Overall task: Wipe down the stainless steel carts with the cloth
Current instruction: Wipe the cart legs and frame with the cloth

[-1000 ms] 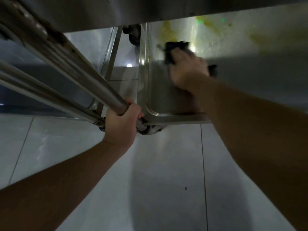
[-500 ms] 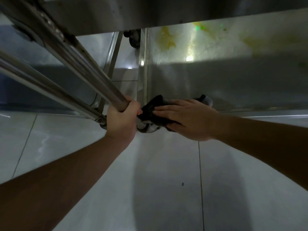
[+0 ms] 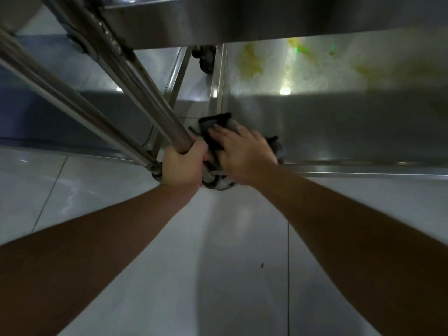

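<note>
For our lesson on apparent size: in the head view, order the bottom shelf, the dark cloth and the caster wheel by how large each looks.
1. bottom shelf
2. dark cloth
3. caster wheel; partly hidden by the hands, so its rank against the cloth is unsure.

The cloth (image 3: 214, 127) lies on the cart shelf's (image 3: 339, 127) near-left corner, right of the upright post (image 3: 145, 98).

Floor (image 3: 230, 275): pale glossy tiles, thin dark joints, one small dark speck (image 3: 262, 265) near a joint.
On the floor: cart caster (image 3: 218, 183) at the near corner; a second caster (image 3: 206, 60) farther back.
Lower shelf (image 3: 351, 122): stainless steel, raised rim, yellowish stains (image 3: 251, 61) toward the back, bright light reflections.
On the shelf: dark cloth (image 3: 213, 124) lying at the near left corner, against the rim.
</note>
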Available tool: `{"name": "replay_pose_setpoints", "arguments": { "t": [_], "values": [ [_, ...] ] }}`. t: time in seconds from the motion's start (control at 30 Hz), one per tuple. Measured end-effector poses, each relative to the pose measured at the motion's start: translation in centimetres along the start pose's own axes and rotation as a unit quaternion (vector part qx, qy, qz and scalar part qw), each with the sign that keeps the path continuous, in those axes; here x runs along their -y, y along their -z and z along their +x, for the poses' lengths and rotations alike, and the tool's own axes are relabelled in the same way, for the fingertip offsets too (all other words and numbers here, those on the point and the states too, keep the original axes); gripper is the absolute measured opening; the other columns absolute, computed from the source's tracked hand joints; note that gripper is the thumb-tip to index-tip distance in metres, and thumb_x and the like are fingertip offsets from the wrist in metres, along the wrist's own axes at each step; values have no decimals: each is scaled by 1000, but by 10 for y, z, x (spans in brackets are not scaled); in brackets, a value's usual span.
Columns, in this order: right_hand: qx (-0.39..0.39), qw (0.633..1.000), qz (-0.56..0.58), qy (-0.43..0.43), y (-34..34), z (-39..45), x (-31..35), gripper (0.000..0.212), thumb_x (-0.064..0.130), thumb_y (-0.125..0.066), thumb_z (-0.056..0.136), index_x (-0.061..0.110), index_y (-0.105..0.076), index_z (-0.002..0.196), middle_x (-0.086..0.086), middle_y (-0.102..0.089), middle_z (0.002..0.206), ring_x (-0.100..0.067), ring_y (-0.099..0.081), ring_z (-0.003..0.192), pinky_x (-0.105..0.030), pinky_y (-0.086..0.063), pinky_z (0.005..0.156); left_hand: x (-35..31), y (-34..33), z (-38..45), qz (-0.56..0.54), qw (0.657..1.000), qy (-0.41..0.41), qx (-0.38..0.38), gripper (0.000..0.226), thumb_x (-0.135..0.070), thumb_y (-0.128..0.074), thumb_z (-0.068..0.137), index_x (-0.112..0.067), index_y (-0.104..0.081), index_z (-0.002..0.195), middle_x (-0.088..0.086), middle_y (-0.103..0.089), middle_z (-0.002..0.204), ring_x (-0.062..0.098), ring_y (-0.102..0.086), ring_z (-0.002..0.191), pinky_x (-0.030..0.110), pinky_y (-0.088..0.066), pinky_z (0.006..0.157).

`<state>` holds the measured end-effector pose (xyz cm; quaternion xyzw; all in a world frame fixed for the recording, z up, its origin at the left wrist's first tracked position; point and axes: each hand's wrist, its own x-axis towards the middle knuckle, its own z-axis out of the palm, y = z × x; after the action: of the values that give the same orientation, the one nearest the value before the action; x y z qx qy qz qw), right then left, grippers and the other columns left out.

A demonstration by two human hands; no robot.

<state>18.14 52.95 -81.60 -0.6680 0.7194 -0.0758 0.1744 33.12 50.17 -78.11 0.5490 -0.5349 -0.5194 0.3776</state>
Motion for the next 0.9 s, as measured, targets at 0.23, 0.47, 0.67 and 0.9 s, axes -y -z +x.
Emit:
{"name": "replay_pose_setpoints", "arguments": {
  "t": [0.23,0.47,0.67,0.9],
  "values": [
    [5,990,-100,104,4,-61,-43,56,49,-22,109,38,-20,164,14,-20,171,-20,-13,160,-42,-10,125,-2,-2,-1,-9,1000,8,5,32,6,-59,89,-10,-54,62,2,-58,61,10,-60,57,21,-51,54],
    [13,993,-72,-92,62,-164,-196,63,62,-16,100,47,-20,162,23,-20,166,-23,-28,154,-51,-27,121,-1,0,-4,-5,999,38,8,22,-21,-65,74,-28,-61,54,-1,-64,70,11,-65,71,38,-57,70],
    [8,986,-71,-153,64,-178,-208,61,61,-14,102,49,-16,162,22,-19,167,-22,-22,157,-48,-21,123,-4,5,-7,53,998,41,10,6,-36,-69,75,-35,-69,69,-4,-69,79,16,-69,83,44,-58,76],
    [-20,985,-42,-167,51,-149,-169,65,59,-15,102,40,-16,164,20,-15,170,-18,-14,159,-47,-16,125,45,29,-28,361,899,233,87,38,-30,-75,85,-12,-64,117,10,-63,108,31,-61,101,39,-48,78]
  ]
}}
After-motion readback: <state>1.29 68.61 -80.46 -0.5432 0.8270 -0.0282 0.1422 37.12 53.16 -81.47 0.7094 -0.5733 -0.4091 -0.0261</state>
